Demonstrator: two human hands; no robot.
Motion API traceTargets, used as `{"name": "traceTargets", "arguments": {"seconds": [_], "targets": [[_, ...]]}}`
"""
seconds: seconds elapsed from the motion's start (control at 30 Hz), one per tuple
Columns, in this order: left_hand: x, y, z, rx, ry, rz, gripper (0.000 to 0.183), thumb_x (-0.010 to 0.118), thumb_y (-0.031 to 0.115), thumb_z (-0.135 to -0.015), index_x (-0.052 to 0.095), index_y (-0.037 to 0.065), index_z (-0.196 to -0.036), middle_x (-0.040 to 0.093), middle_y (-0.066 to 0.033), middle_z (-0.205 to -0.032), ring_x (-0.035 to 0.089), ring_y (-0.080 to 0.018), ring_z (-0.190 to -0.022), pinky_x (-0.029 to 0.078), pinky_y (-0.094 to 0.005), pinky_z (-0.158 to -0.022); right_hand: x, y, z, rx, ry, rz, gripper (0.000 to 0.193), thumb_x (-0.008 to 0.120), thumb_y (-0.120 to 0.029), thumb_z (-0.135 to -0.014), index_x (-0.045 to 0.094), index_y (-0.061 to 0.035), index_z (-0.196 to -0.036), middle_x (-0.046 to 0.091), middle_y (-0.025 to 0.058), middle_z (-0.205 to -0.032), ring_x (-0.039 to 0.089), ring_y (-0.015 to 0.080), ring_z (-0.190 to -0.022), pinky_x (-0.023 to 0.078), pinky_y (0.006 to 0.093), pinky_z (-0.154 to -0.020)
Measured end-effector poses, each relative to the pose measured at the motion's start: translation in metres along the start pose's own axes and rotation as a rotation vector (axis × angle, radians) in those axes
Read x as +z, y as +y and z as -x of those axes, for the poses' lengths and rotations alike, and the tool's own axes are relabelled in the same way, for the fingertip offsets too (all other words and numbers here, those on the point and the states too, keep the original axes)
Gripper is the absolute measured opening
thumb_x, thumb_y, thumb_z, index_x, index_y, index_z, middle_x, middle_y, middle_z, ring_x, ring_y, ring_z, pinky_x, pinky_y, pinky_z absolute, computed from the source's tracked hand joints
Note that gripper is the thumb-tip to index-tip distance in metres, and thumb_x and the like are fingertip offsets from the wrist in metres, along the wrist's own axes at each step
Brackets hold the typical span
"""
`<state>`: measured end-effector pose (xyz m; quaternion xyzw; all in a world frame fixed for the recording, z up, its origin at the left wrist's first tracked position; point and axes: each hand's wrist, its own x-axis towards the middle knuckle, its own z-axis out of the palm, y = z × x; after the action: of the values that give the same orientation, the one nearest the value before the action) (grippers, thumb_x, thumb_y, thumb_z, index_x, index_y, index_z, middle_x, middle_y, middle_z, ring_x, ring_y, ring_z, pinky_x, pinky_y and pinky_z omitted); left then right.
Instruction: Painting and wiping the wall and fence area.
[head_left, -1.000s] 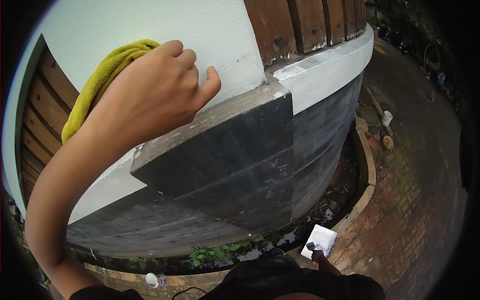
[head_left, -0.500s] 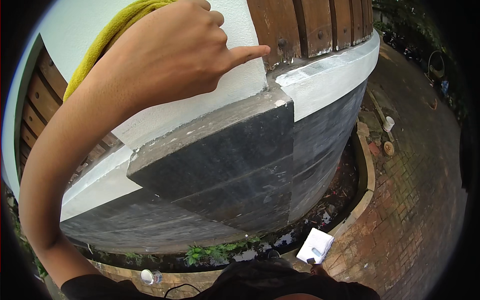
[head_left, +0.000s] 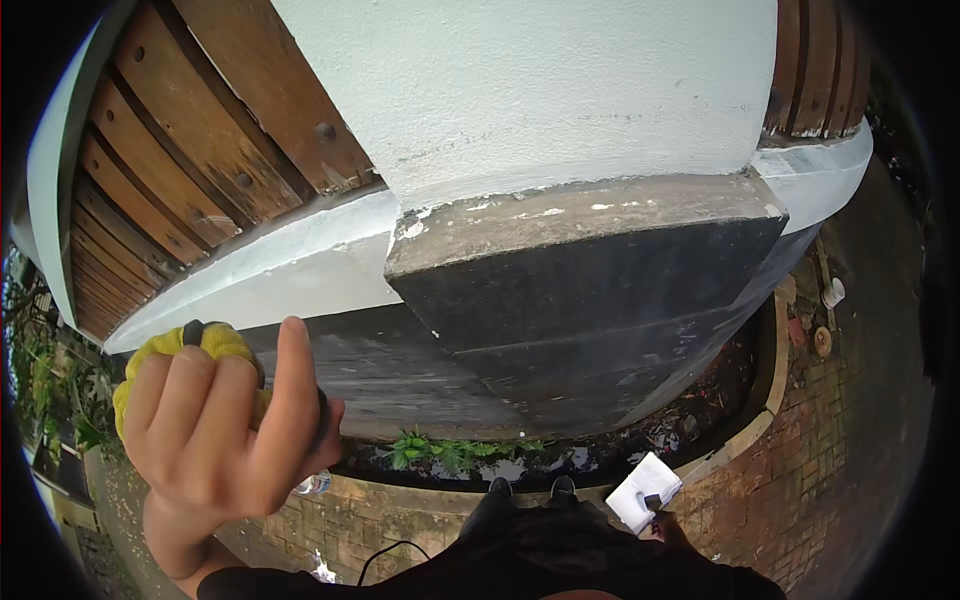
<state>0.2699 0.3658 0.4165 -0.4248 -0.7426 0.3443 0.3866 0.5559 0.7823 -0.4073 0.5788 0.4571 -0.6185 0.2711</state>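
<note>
My left hand (head_left: pixel 215 430) is closed around a bunched yellow cloth (head_left: pixel 150 365) at the left, with the index finger sticking up. A dark strip shows on the cloth and a dark edge beside the palm; I cannot tell what they belong to. The hand looks apart from the wall behind it. Low on the right, my right hand (head_left: pixel 665 528) is small and partly hidden, its fingers closed around a dark-ended thing I cannot make out. Right by it is a white rectangular thing (head_left: pixel 632 490), which the dark end overlaps.
A curved wall has a white upper part (head_left: pixel 560 90), a grey ledge (head_left: pixel 600 210), a black base (head_left: pixel 590 300) and wooden slats (head_left: pixel 200 130). Below runs a wet ditch with green plants (head_left: pixel 450 452) and a stone curb (head_left: pixel 765 415). A white cup (head_left: pixel 833 292) stands on brick paving (head_left: pixel 780 490).
My left hand has come down from the upper wall to the lower left, bringing the yellow cloth along. The view has swung left. The right hand stays by the white thing.
</note>
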Motion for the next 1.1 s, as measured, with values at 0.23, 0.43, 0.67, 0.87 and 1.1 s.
{"name": "traceTargets", "arguments": {"seconds": [0.23, 0.43, 0.67, 0.87, 1.1], "targets": [[0.023, 0.028, 0.103, -0.051, -0.121, 0.376, 0.028, 0.061, 0.024, -0.071, 0.066, 0.003, -0.089, 0.043, -0.0029, -0.056, 0.044, -0.0187, -0.051, 0.035, -0.0315, -0.048, -0.011, -0.023, 0.000, -0.046, 0.058, 0.137, 0.035, 0.055, -0.027, -0.089, 0.047, -0.0063, -0.062, 0.042, 0.0060, -0.051, 0.038, 0.0170, -0.038, 0.031, 0.0315, -0.035], [0.107, 0.092, 0.217, -0.481, -0.294, 0.785, 0.030, 0.066, 0.027, -0.065, 0.062, 0.002, -0.080, 0.050, -0.0096, -0.060, 0.048, -0.0282, -0.057, 0.037, -0.0393, -0.054, 0.069, -0.044, 0.068, -0.135, 0.143, 0.109, 0.029, 0.058, -0.035, -0.086, 0.053, -0.0081, -0.077, 0.041, 0.0052, -0.050, 0.038, 0.0196, -0.035, 0.028, 0.0353, -0.032], [0.146, 0.099, 0.247, -0.436, -0.500, 0.973, 0.031, 0.069, 0.030, -0.072, 0.060, 0.005, -0.088, 0.059, -0.0183, -0.071, 0.059, -0.0366, -0.066, 0.048, -0.0446, -0.061, 0.108, 0.031, 0.060, -0.015, -0.034, 0.131, 0.025, 0.037, -0.035, -0.089, 0.050, -0.0158, -0.098, 0.042, 0.0065, -0.064, 0.039, 0.0223, -0.045, 0.033, 0.0380, -0.038], [0.214, 0.174, 0.343, -0.603, -0.416, 1.130, 0.019, 0.065, 0.023, -0.073, 0.065, 0.007, -0.084, 0.055, -0.0115, -0.059, 0.057, -0.0319, -0.054, 0.044, -0.0401, -0.049, 0.166, 0.054, 0.133, 0.074, 0.068, 0.037, 0.032, 0.051, -0.037, -0.088, 0.052, -0.0099, -0.070, 0.051, 0.0066, -0.052, 0.049, 0.0225, -0.040, 0.039, 0.0366, -0.036], [0.254, 0.222, 0.402, -0.855, -0.602, 1.408, 0.023, 0.066, 0.026, -0.077, 0.063, 0.005, -0.086, 0.062, -0.0200, -0.071, 0.061, -0.0393, -0.068, 0.048, -0.0441, -0.059, 0.198, 0.070, 0.141, -0.320, 0.252, 0.083, 0.024, 0.054, -0.026, -0.088, 0.054, -0.0057, -0.077, 0.050, 0.0061, -0.055, 0.045, 0.0183, -0.041, 0.035, 0.0322, -0.036]]}}
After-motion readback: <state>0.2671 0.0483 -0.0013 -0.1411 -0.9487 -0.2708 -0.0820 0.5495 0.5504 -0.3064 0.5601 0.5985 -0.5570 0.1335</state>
